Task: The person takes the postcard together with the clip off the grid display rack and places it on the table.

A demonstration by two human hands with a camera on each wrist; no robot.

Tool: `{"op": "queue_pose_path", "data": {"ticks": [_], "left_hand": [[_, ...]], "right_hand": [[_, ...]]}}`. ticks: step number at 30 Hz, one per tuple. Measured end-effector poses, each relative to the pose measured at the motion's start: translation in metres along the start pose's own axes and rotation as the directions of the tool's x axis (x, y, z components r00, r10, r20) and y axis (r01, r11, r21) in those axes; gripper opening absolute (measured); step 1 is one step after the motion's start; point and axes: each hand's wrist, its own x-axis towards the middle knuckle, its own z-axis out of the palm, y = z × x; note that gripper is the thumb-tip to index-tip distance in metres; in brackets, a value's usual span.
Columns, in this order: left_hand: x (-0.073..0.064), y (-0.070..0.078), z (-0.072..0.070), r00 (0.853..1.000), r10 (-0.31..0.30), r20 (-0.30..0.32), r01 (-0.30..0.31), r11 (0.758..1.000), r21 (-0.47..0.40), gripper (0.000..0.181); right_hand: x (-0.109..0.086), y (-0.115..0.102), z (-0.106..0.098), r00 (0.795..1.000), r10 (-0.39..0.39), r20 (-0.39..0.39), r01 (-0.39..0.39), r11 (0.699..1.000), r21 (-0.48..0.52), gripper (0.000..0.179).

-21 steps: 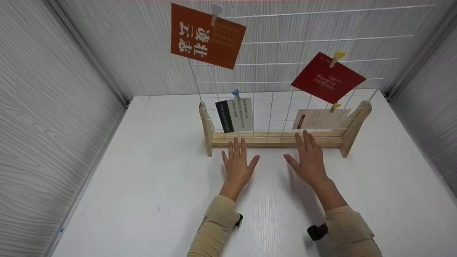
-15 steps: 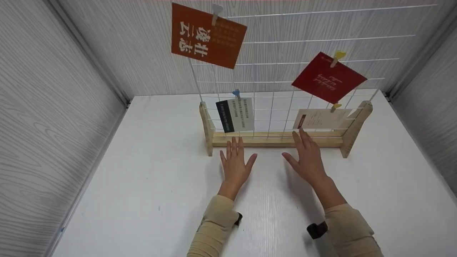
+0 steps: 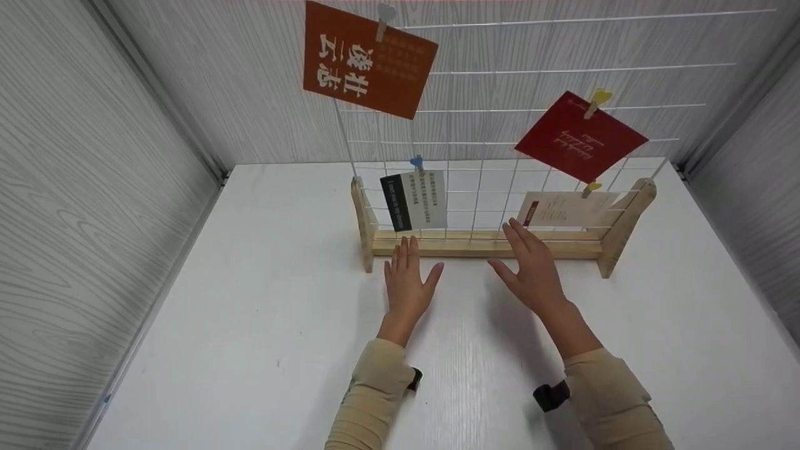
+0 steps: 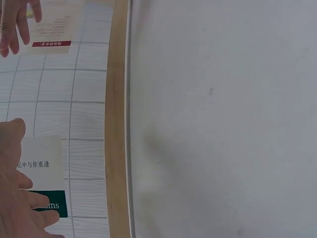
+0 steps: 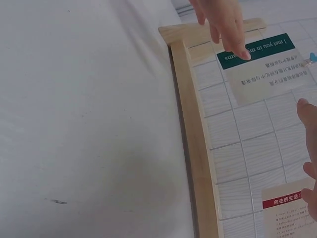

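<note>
A white wire grid stands in a wooden base, with cards clipped to it. My left hand holds nothing; its fingers are extended before the base, below the white card with a dark band. Thumb spread, my right hand is also without an object, near the cream card at lower right. Higher up hang an orange card and a dark red card. In the left wrist view, the left hand overlaps the banded card.
Heart-topped clips hold the cards: grey, yellow and blue among them. The rack's wooden end feet rest on a white table. Grey wood-grain panels rise around the table.
Both hands have shifted slightly leftward, and the right fingertips have risen a little, away from the cream card's middle. The cards and rack keep their places; the head view has moved a little.
</note>
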Motion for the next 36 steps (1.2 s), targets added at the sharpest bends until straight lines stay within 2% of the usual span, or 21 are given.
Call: {"op": "queue_pose_path", "data": {"ticks": [8, 12, 19, 27, 33, 36], "left_hand": [[0.007, -0.004, -0.005, 0.995, 0.005, -0.103, -0.019, 0.99, -0.139, 0.067], [0.013, -0.005, -0.01, 0.989, -0.021, -0.145, -0.007, 0.981, -0.192, 0.065], [0.02, -0.005, -0.018, 0.98, -0.046, -0.194, 0.002, 0.976, -0.219, 0.065], [0.024, -0.005, -0.023, 0.975, -0.046, -0.217, -0.007, 0.971, -0.239, 0.062], [0.027, -0.005, -0.028, 0.976, -0.111, -0.19, 0.048, 0.951, -0.306, 0.064], [0.031, -0.005, -0.032, 0.975, -0.124, -0.186, 0.057, 0.942, -0.33, 0.064]], "right_hand": [[0.023, -0.013, -0.003, 0.991, -0.104, -0.084, 0.107, 0.993, 0.041, 0.053], [0.039, -0.02, -0.006, 0.99, -0.109, -0.095, 0.115, 0.991, 0.067, 0.049], [0.058, -0.031, -0.01, 0.991, -0.102, -0.091, 0.111, 0.989, 0.102, 0.045], [0.068, -0.036, -0.012, 0.993, -0.1, -0.064, 0.106, 0.99, 0.098, 0.042], [0.08, -0.039, -0.014, 0.991, -0.119, -0.069, 0.123, 0.99, 0.073, 0.041], [0.087, -0.042, -0.015, 0.99, -0.128, -0.062, 0.131, 0.99, 0.049, 0.041]]}}
